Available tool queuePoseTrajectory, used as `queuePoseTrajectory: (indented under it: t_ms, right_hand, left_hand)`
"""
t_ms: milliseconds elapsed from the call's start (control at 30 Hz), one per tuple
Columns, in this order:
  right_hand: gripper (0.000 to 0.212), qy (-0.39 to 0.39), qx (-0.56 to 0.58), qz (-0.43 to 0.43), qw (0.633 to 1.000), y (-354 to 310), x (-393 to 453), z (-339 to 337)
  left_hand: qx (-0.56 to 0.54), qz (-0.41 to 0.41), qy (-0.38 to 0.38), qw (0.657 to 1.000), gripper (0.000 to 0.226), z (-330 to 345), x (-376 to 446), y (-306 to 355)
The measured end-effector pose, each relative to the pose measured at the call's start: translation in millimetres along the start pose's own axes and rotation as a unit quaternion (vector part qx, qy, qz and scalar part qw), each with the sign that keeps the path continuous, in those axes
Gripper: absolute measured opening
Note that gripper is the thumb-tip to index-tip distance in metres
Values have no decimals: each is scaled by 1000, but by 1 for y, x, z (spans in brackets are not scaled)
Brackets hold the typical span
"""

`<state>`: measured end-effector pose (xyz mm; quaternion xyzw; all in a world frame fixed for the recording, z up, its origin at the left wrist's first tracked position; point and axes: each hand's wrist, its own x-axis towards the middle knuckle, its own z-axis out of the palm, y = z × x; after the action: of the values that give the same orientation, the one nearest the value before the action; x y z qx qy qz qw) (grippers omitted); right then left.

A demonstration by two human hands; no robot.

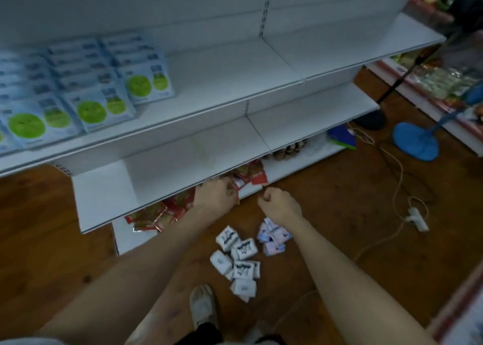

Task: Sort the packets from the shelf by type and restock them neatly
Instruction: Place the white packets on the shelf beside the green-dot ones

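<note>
A: Item one, nearest us: a pale shoe [202, 306] on the wooden floor [326, 193], between our two forearms.

B: Item two, just beyond the shoe: a loose heap of white packets [237, 258] with dark print, lying on the floor. Touching it on the right, a smaller heap of pinkish-blue packets [273, 238].

A: Item three: our right hand [281, 204], above the pinkish-blue heap, fingers curled together into a loose fist. We cannot tell whether anything is pinched inside it.

B: Item four: our left hand [217, 195], reaching in at the lip of the bottom shelf [125, 236], fingers closed around a red packet at the edge of the pile.

A: Item five: red packets [156, 215], strewn untidily along the bottom shelf, partly hidden under the shelf above.

B: Item six: the second shelf [188, 146], white, bare where we see it.

A: Item seven, off to the right on the floor: a white power strip [417, 218] with its cord, a blue fan base [417, 143], a black stand base [371, 119].

B: Item eight, farther up on the left: the upper shelf [222, 83], carrying light-blue pouches [99, 83] with green circles, standing in neat rows.

A: Item nine, far right: another rack of goods [444, 83], too blurred to list.
</note>
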<state>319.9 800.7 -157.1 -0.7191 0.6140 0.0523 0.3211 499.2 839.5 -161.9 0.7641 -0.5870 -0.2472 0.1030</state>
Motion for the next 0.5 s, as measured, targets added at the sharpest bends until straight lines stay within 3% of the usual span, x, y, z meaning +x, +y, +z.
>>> queuePoseTrajectory:
  t_ms: [233,367,500]
  right_hand:
    - [28,-158,-43,70,984,58,0,47]
    - [25,-212,-70,65,973,91,17,61]
    - [26,-271,-76,54,958,126,46,84]
  left_hand:
    - [-8,-72,-123,990,30,69,-12,-16]
    - [-21,-144,-183,972,30,107,-12,-17]
    - [-85,-239,-208,945,45,166,-15,-30]
